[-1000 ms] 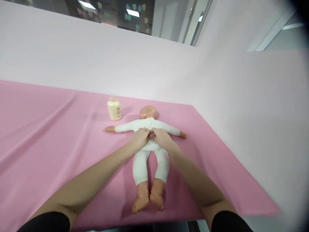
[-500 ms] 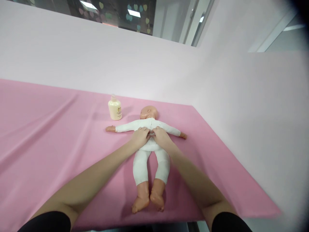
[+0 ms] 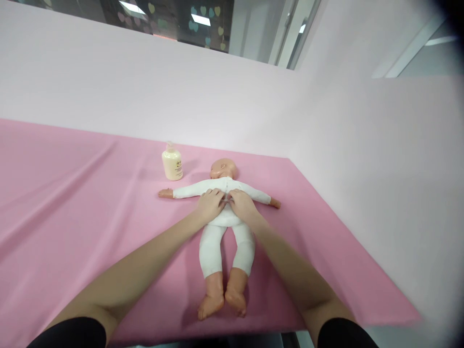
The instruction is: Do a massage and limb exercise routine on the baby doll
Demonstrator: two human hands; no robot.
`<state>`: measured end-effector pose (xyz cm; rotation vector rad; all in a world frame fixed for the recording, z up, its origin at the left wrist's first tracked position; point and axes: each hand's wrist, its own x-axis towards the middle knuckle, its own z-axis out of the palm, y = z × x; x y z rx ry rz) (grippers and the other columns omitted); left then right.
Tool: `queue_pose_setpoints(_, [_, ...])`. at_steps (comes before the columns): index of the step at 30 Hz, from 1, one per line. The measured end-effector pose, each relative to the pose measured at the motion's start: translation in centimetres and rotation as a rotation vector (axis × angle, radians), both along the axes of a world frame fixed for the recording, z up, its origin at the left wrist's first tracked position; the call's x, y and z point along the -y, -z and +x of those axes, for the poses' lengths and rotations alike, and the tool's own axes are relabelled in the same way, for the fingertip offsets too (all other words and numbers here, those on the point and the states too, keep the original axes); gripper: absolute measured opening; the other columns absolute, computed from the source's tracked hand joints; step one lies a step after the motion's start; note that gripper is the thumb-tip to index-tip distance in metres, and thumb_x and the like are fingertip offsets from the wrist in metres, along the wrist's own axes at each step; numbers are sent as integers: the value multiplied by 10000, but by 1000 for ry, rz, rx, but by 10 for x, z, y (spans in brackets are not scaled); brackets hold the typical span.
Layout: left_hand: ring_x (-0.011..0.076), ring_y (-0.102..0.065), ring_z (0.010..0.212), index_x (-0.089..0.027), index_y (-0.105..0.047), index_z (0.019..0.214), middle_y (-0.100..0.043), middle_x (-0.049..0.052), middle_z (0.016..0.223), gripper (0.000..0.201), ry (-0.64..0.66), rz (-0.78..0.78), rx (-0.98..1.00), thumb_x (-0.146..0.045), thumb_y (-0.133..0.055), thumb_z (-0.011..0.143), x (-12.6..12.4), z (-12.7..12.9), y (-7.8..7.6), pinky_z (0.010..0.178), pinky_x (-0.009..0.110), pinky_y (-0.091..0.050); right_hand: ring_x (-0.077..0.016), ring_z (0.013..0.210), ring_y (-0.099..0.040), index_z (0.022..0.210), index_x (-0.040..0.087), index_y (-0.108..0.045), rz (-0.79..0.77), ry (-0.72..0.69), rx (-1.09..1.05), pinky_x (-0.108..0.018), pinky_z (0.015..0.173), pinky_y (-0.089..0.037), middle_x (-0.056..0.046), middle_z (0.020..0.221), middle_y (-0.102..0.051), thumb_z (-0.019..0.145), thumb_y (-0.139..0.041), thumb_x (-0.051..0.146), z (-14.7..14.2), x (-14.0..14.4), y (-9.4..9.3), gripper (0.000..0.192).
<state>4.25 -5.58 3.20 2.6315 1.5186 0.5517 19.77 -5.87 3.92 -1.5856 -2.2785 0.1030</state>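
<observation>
A baby doll (image 3: 227, 220) with a white cloth body and bare plastic head, hands and feet lies stretched out, its head at the far end turned to the left. My left hand (image 3: 211, 204) rests on the left of its torso, fingers curled together near the midline seam. Mirroring it, my right hand (image 3: 242, 204) lies on the right side. The thumbs and fingertips of both hands nearly meet at the middle and appear to pinch the white cloth; the tips are partly hidden.
A cream-coloured pump bottle (image 3: 172, 163) stands upright beyond the doll's left arm. The doll lies on a pink cover (image 3: 90, 203) with several creases. White walls (image 3: 145, 92) rise behind and to the right, with a window (image 3: 174, 21) above.
Both hands have shifted very slightly up the torso towards the doll's head, still curled at the midline. The doll and bottle stay in place.
</observation>
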Motion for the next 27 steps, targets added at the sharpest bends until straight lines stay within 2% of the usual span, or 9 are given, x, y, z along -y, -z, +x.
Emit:
queue_pose_setpoints(6, [233,-545,958,-176,-566,947,-626,76,1014,192,-34,-19,49,-324,-453,900,0,1,-3,826,355,-418,-170,918,-604,1005,168,-577,13,33,-122,-276,825,-426,-49,949,-674,854,-543,181,4,-8,8,155])
queue_pose_setpoints(13, [219,-597,861,-178,-545,828,-653,70,902,178,-49,-47,20,-282,-418,897,4,2,-12,712,318,-426,-160,869,-620,1088,156,-583,-17,44,-236,-274,811,-432,-50,927,-691,851,-535,207,4,-11,12,247])
queue_pose_setpoints(18, [218,-624,825,-188,-523,885,-661,65,873,171,-43,-62,16,-279,-381,915,3,0,-10,658,307,-412,-161,806,-600,925,152,-641,-15,12,-161,-258,747,-402,-71,873,-694,882,-479,199,-1,-6,4,174])
queue_pose_setpoints(22, [220,-641,813,-187,-499,999,-672,62,873,180,-71,-71,20,-289,-372,922,-1,-1,-6,644,300,-406,-156,716,-551,781,159,-634,37,7,-73,-266,666,-370,-57,763,-658,884,-469,204,-3,-5,3,200])
queue_pose_setpoints(27, [218,-643,846,-183,-510,1056,-682,63,915,223,-93,-86,-14,-297,-367,928,-4,1,-5,660,300,-414,-173,829,-527,808,159,-633,105,13,-86,-280,780,-393,-57,844,-616,874,-477,189,-3,-13,13,173])
